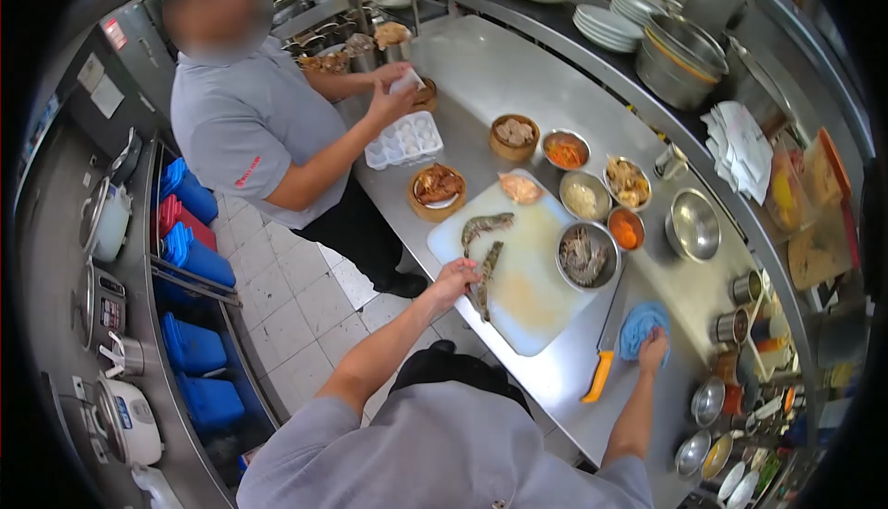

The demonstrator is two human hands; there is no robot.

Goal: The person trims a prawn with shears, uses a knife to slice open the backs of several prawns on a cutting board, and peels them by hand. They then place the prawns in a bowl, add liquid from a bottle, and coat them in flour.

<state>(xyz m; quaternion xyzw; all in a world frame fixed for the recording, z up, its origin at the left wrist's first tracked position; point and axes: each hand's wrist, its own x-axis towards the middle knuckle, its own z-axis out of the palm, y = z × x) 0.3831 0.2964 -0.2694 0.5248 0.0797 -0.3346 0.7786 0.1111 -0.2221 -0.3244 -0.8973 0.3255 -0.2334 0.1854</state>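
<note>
I have the right hand (653,352) at lower right, resting on a crumpled blue cloth (638,324); how tightly its grip closes, I cannot tell. Just left of the cloth lies a knife (603,364), its yellow handle nearest me, its flat blade aimed up the frame.

At centre, my view puts the left hand (458,279) at the edge of a smooth white board (527,301) stained yellowish. Its fingertips meet the lower prawn (489,273), but whether the grip is clamped or only touching I cannot make out. That prawn is banded, grey-brown and stretched out; a curved prawn (487,224) lies just above.

At the board's right, a round steel bowl (612,267) holds more prawns (583,257). Beyond, on the shiny metal counter (467,55), stands a round wooden basket (513,152) of pale lumps.

Upper left, a co-worker (245,130) in grey holds something white near a moulded white tray (376,156). Farthest, glossy plates (606,28) stack at upper right.
</note>
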